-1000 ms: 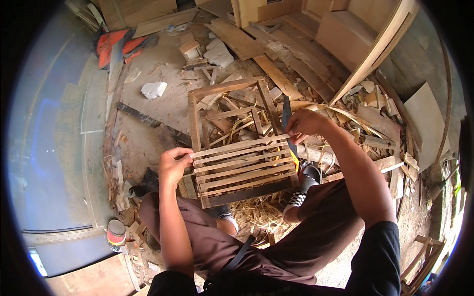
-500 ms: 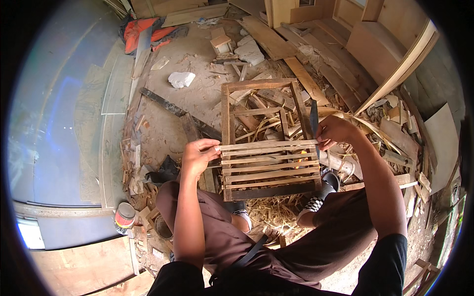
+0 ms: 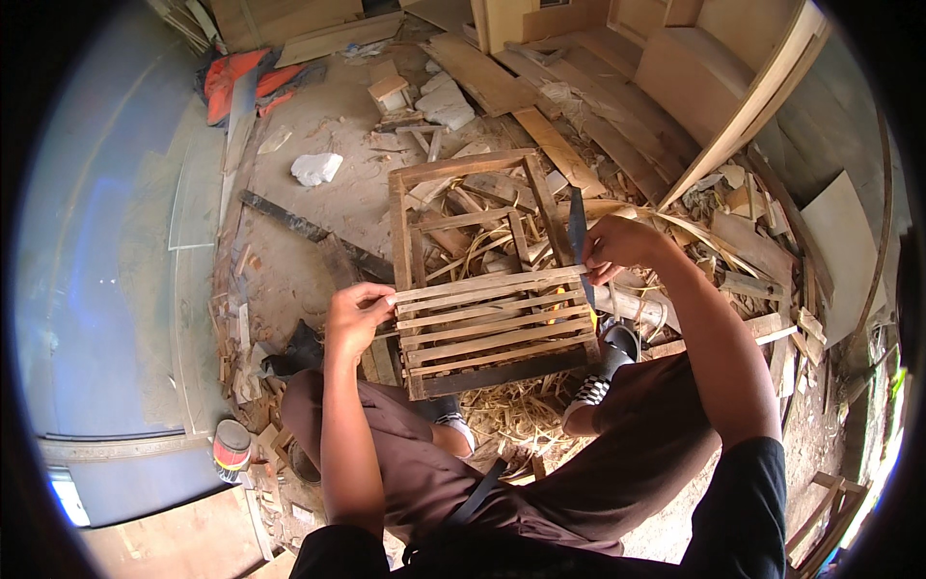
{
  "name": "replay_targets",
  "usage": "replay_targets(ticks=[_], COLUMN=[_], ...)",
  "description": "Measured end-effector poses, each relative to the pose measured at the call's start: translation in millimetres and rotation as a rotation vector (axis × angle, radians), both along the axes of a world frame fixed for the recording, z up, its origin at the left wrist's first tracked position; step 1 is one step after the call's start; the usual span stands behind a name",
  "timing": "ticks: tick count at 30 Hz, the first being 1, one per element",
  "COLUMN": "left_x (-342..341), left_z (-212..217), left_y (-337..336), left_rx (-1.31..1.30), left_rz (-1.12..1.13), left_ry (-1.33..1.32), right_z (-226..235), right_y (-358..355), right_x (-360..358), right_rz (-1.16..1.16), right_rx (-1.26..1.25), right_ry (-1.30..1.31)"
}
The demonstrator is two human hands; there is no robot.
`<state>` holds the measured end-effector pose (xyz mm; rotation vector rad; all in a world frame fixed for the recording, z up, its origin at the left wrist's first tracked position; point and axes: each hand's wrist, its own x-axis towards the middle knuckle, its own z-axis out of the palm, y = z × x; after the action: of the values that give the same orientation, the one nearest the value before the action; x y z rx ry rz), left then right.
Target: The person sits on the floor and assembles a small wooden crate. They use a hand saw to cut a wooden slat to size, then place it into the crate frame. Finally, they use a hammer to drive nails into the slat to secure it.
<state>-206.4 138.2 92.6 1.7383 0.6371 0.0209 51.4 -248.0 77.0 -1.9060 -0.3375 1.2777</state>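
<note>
Between my knees stands a rectangular wooden frame (image 3: 463,168), with several thin slats lying in rows across its nearer part. My left hand (image 3: 355,317) pinches the left end of the farthest wooden slat (image 3: 490,285) between thumb and fingertips, at the frame's left side. At the opposite end, my right hand (image 3: 622,248) has its fingers closed on the same slat, over the right side rail. Just beyond the right hand, a dark flat blade (image 3: 577,227) leans along the frame; bits of yellow show near its lower end, partly hidden.
Wood scraps and shavings (image 3: 521,415) litter the ground under and around the frame. A dark plank (image 3: 309,228) lies to the left, near a white lump (image 3: 316,169). A can (image 3: 231,446) stands at lower left. Boards (image 3: 752,106) lean at the far right.
The view has turned a little, so the whole scene sits farther left. Both hands stay at the ends of the same slat.
</note>
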Motion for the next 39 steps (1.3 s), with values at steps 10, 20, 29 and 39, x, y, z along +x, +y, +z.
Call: replay_targets(ticks=[10, 20, 29, 39], left_x=[1.1, 1.6, 0.9, 2.1], left_z=[1.9, 3.0, 0.7, 4.5], left_y=[0.4, 0.4, 1.7, -1.2], left_rx=[0.000, 0.008, 0.001, 0.012], left_rz=[0.005, 0.002, 0.004, 0.009], left_ry=[0.025, 0.042, 0.034, 0.048], right_z=[1.7, 0.7, 1.8, -0.8], right_y=[-1.4, 3.5, 5.6, 5.0], right_x=[0.0, -3.1, -2.9, -2.2], right_rz=[-0.007, 0.022, 0.034, 0.020], right_rx=[0.072, -0.004, -0.010, 0.002], right_ry=[-0.022, -0.040, -0.068, -0.065])
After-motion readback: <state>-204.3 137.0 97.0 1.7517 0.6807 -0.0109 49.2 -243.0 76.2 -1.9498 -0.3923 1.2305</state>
